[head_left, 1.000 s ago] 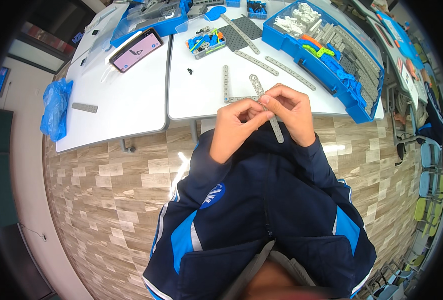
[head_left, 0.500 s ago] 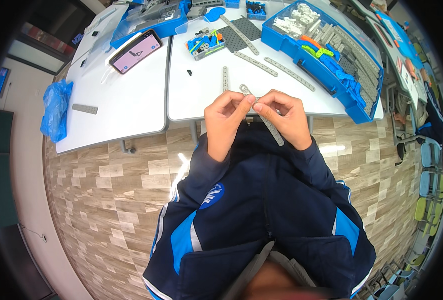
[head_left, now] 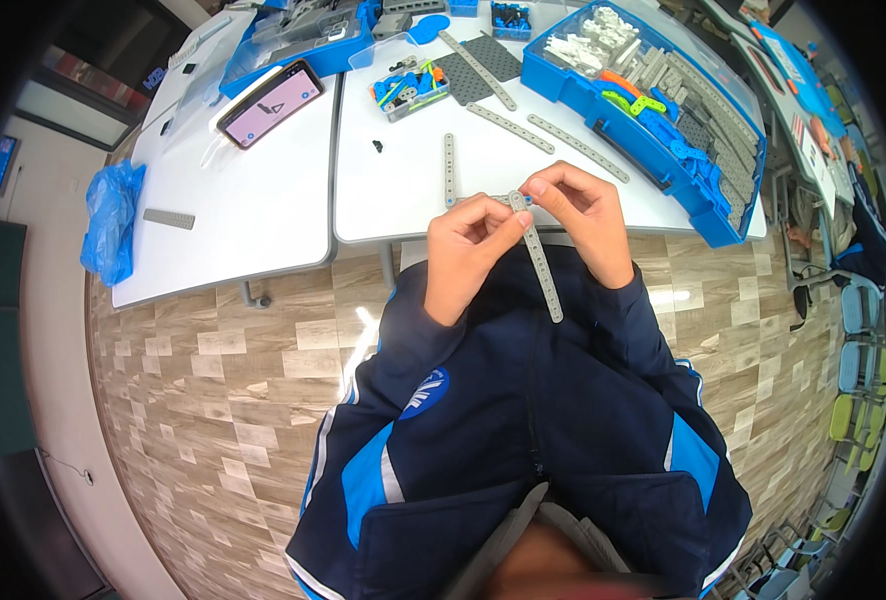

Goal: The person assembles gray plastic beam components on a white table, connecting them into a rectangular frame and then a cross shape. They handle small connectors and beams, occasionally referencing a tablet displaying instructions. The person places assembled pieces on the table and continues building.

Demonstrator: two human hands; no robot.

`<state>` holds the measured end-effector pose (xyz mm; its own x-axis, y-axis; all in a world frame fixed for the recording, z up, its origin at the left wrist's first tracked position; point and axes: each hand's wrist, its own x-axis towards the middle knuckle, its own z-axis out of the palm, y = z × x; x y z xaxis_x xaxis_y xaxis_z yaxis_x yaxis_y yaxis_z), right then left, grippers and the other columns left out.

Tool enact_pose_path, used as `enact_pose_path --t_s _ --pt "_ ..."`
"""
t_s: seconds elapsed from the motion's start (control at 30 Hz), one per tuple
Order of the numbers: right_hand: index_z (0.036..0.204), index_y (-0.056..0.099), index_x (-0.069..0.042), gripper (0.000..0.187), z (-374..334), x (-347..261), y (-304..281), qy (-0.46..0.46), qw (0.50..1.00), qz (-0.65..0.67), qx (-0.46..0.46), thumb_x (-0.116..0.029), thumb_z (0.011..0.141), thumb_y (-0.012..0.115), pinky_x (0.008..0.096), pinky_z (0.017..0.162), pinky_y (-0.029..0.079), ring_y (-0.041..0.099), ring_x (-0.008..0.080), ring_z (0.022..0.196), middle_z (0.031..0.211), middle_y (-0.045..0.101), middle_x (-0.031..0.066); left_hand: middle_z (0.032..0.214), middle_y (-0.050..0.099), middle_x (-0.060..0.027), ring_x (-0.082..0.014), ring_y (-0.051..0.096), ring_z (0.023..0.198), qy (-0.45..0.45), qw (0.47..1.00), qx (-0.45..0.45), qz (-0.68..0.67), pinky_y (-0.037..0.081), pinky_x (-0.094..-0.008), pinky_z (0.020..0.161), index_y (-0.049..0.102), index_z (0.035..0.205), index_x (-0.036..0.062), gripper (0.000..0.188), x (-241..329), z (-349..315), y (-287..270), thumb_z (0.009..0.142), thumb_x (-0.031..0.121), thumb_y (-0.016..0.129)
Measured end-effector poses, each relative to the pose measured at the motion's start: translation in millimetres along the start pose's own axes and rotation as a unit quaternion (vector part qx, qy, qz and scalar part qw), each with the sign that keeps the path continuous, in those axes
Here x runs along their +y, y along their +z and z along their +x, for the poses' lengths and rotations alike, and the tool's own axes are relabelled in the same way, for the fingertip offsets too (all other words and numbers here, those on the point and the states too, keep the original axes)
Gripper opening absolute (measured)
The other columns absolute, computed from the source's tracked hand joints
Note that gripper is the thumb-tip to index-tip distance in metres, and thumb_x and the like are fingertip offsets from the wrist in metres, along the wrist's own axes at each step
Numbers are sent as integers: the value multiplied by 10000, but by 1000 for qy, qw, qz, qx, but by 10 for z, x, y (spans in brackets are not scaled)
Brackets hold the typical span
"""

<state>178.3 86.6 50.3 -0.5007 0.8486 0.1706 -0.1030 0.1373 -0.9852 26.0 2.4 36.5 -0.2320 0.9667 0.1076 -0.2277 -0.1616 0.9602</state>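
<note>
On the left side, the left hand [head_left: 458, 255] pinches a grey strip [head_left: 541, 268] near its upper end, with the thumb on top. I think this pinch should be firm but should not bend the strip, so that its holes are easy to line up. The right hand [head_left: 588, 215] has thumb and finger close together at the same end, by a small blue piece [head_left: 529, 200], perhaps a peg; I cannot tell if they grip it. If it is pressed, straight pressure seems better than tilted. The strip is narrow and flat, with rounded ends and a row of small holes. It slants from above the edge of the bench [head_left: 393, 200] down over the dark jacket [head_left: 508, 370].
</note>
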Motion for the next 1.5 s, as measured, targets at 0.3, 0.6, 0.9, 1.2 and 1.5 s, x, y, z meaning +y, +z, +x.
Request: enact_pose_path --t_s 0.3,0.6,0.9,1.2,1.5 --pt "966 707 -8 94 2 17 2 -71 995 -20 62 -83 912 723 242 814 453 600 95 874 965 683 31 730 593 26 -29 478 651 -8 1000 -7 7 351 -207 592 657 799 20 173 -26 -14 18 921 84 762" --pt "986 761 -30 195 441 386 -187 -197 854 -448 174 -161 843 780 375 783 515 629 265 861 908 653 99 767 585 29 -40 473 692 40 993 74 -85 379 -207 650 596 840 47 181 68 -29 0 964 100 718" --pt "935 772 -43 155 307 422 -292 -85 909 -368 173 -140 818 800 312 755 516 648 185 793 897 674 72 782 566 -11 -97 530 704 72 986 136 -72 450 -259 709 556 867 61 202 68 167 -141 1015 164 648" --pt "1062 679 -3 181 11 283 -382 16 995 41 85 -125 940 735 240 777 457 628 102 847 965 695 39 857 673 -116 -249 729 838 60 990 111 -62 573 -347 814 525 999 30 188 -41 322 -223 1077 201 527" --pt "1047 660 -12 181 34 265 -367 85 996 28 32 -176 979 696 224 675 438 640 96 817 924 694 42 903 693 -143 -278 747 865 49 996 55 -44 607 -376 838 532 1032 16 192 -78 328 -214 1078 202 529"
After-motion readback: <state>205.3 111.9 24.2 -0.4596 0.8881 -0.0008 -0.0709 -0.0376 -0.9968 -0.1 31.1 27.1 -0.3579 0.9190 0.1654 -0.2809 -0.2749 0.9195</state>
